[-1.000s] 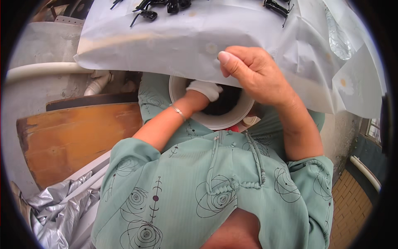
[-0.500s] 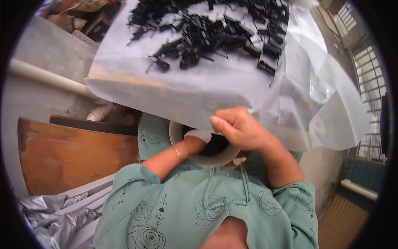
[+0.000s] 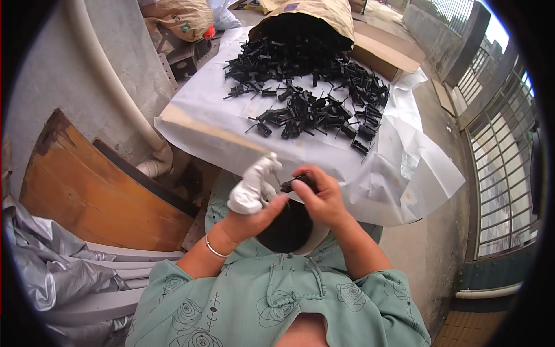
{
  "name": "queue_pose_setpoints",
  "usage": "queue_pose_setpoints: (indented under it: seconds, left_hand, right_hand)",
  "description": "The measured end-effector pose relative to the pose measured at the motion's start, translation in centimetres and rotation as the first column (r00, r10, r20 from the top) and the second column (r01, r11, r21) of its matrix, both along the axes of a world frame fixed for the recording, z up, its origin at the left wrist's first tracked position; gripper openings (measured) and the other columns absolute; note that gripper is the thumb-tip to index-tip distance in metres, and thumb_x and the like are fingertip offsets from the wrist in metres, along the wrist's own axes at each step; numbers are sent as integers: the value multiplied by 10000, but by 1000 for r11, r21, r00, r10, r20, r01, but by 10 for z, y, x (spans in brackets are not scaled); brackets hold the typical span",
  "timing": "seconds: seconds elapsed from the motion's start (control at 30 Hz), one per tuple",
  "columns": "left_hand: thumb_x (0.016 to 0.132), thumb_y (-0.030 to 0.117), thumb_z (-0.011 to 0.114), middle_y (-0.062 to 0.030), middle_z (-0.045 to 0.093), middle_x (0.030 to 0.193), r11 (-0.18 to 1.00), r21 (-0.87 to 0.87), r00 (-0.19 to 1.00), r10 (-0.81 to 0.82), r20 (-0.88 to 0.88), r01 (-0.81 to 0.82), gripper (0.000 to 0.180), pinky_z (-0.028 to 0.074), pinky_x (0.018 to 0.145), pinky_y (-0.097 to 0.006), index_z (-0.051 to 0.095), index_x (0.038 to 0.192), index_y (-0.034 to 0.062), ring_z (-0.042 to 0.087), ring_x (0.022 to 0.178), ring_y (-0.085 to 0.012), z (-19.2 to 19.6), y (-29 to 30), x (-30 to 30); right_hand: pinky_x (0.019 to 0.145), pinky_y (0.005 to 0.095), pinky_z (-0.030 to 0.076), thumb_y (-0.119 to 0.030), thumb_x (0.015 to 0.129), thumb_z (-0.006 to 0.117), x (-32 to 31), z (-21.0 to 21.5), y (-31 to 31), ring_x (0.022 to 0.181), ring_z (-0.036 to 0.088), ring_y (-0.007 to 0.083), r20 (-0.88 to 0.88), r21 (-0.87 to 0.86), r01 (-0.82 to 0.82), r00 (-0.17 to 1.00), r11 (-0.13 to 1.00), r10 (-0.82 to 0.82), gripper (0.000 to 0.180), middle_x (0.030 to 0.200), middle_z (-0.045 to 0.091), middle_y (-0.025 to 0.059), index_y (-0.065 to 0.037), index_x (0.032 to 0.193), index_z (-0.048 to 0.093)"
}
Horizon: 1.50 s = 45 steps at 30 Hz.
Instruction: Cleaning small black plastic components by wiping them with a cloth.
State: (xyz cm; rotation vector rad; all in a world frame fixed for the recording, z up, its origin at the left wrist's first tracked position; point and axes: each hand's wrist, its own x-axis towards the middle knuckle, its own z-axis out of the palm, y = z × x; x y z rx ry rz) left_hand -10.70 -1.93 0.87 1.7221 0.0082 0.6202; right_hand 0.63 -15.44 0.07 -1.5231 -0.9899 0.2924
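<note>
My right hand [image 3: 322, 195] is bare and closed on a small black plastic part [image 3: 299, 184], held between thumb and fingers above the near table edge. My left hand [image 3: 254, 191] wears a white glove that leaves the thumb bare. Its gloved fingertips pinch a thin dark stem [image 3: 278, 175] beside that part; whether the two are joined is hard to see. Below both hands, between my knees, stands a pale bucket [image 3: 318, 236] with dark contents. Ahead lies a loose heap of similar black parts [image 3: 315, 110], many with thin stems.
White sheeting [image 3: 202, 115] covers the table and hangs over its right side. An open tan sack [image 3: 324, 11] spills black parts at the back, beside a cardboard box [image 3: 384, 49]. An orange-brown board [image 3: 87, 173] and silver sheeting [image 3: 63, 266] lie to the left.
My left hand has come up out of the bucket to meet the right. The black part now shows in my right hand. The view has tilted up, bringing in the sack and box.
</note>
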Motion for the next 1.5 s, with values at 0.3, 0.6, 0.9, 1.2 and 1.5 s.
queue_pose_setpoints:
  seconds: [0.3,0.6,0.9,1.2,1.5]
  left_hand:
    - [897,167,541,-32,584,818,288,-824,635,-765,108,488,186,392,473,-194,537,1042,51,511,638,-52,24,30,18]
    - [872,42,524,-10,535,852,886,-391,960,-278,-19,249,279,430,504,-182,466,1145,18,496,644,-29,43,2,-15]
    - [836,15,536,-32,555,882,999,-32,999,-30,-37,29,255,428,497,-177,496,1086,-13,487,641,-21,34,-13,-34]
    - [781,24,547,-147,606,876,796,546,961,159,227,-261,256,480,687,-320,550,1031,-31,600,763,-267,13,-24,-15]
    - [777,45,559,-162,601,884,855,497,988,149,40,-149,279,477,710,-322,541,1044,-30,598,802,-271,-18,-26,-5]
  right_hand:
    - [576,200,409,-79,831,601,4,29,6,644,471,34,130,85,-159,980,984,148,262,733,525,-2,-35,1082,541]
    - [436,202,247,-82,778,669,-46,54,13,476,308,41,541,268,174,787,948,-297,131,564,380,-32,-40,795,546]
    - [520,213,320,-206,922,501,-42,45,-8,600,356,41,148,-75,-24,988,997,34,244,654,434,-65,-25,760,532]
    - [528,234,381,-230,939,462,-41,16,-3,590,427,58,-249,-13,-124,962,992,117,299,661,509,-28,-9,756,547]
    - [410,207,272,-293,941,458,-27,-14,-15,470,327,43,-665,-122,-246,739,962,105,290,578,387,-68,-93,738,511]
